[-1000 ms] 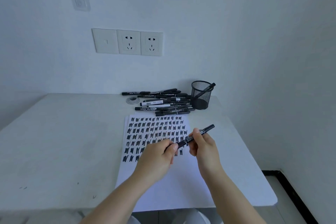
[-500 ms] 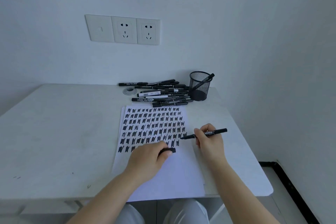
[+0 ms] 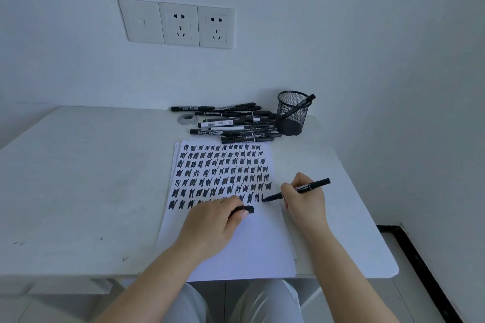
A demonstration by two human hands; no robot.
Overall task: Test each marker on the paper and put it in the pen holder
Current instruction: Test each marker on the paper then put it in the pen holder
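The right hand point(image 3: 304, 199) is pinching a black marker point(image 3: 301, 189) between thumb and fingers, its tip touching the paper point(image 3: 236, 249) just right of the last scribble in the bottom row, its rear end slanting up to the right; the left hand point(image 3: 212, 225) is resting on the paper with fingers curled around the cap point(image 3: 246, 209), which is poking out past the thumb. The paper is lying on the counter point(image 3: 78, 178) in a small stack, its upper half carrying rows of black scribbles point(image 3: 223, 173), its lower half sitting blank under the left hand. Beyond the paper's far edge a pile point(image 3: 236, 123) of black markers is lying on its side, just beside a black mesh holder point(image 3: 292, 113) that is standing upright at the pile's right, with one marker leaning inside it; a small grey ring point(image 3: 187, 119) is sitting left of the pile. On the wall behind, a switch and two sockets point(image 3: 178, 23) are sitting in a row.
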